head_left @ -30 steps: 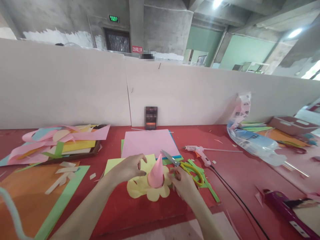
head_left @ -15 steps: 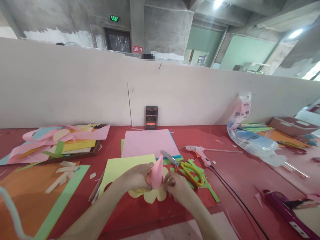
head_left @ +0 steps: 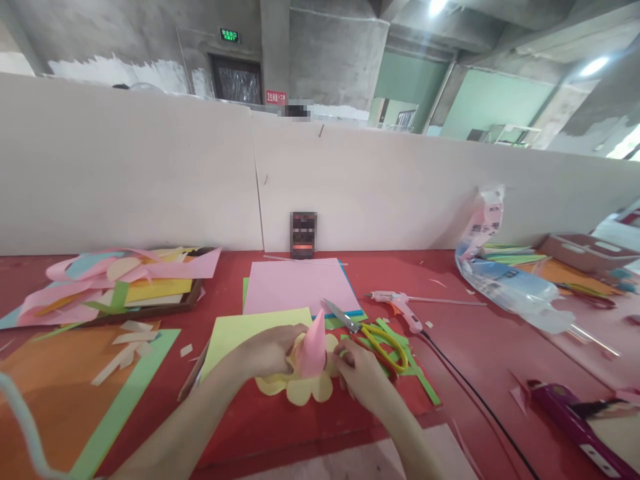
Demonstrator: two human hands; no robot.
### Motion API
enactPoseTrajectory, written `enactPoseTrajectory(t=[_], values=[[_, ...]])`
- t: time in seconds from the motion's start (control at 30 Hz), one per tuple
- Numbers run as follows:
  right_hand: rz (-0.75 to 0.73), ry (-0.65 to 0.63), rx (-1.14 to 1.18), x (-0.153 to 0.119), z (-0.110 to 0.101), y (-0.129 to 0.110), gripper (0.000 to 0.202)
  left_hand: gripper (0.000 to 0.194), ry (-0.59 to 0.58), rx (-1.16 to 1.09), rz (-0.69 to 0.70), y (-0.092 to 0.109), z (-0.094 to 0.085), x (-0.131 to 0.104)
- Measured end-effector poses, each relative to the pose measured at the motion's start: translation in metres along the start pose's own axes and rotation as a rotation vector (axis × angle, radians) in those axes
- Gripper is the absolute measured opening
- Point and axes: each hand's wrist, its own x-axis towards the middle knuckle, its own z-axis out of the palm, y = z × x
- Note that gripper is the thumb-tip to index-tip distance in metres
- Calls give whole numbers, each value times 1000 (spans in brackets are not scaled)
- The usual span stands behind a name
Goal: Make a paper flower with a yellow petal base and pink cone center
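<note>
A pink paper cone (head_left: pixel 313 350) stands point up in the middle of a yellow paper flower (head_left: pixel 303 392) with rounded petals. My left hand (head_left: pixel 274 349) is closed on the flower's left side, close against the cone; its fingertips are partly hidden. On the other side, the curled fingers of my right hand (head_left: pixel 357 365) pinch the edge of a right-hand petal. Just beyond that hand lie scissors (head_left: pixel 383 343) with yellow handles, over green paper strips (head_left: pixel 424 383).
A pink glue gun (head_left: pixel 395 307) with a black cord lies to the right. Pink sheets (head_left: pixel 300 287) and a yellow sheet (head_left: pixel 240 333) lie ahead. Paper scraps (head_left: pixel 125 280) fill a tray at left. A plastic bag (head_left: pixel 515 293) and a purple tool (head_left: pixel 575 427) are at right.
My left fingers have shifted slightly off the cone, so more yellow paper shows beside it. My right hand has moved a little to the right. The cone stays nearly in place.
</note>
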Motion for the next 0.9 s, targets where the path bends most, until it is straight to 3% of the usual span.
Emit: enactPoseTrajectory(t=[0.1,0.2,0.27,0.33,0.4,0.57,0.7,0.9], values=[[-14,43,-32,1,-1,2,12,50,53,18,-90,-10,-6,-2],[-39,97,-50,3,-1,6,11,35,209,-5,-144,-10,-16,-2],[-57,132,-53,3,-1,9,10,26,346,-32,-84,0,-24,-2],[-67,157,-60,4,0,11,11,26,503,-72,-7,14,-32,-3],[-75,172,-66,5,0,12,12,29,587,-138,41,30,-37,-6],[-100,179,-41,5,0,11,15,27,543,-109,169,53,-34,-14],[-101,186,-22,5,0,11,15,27,483,-102,185,57,-25,-13],[-103,191,-18,5,0,11,15,22,486,-106,163,56,-20,-9]])
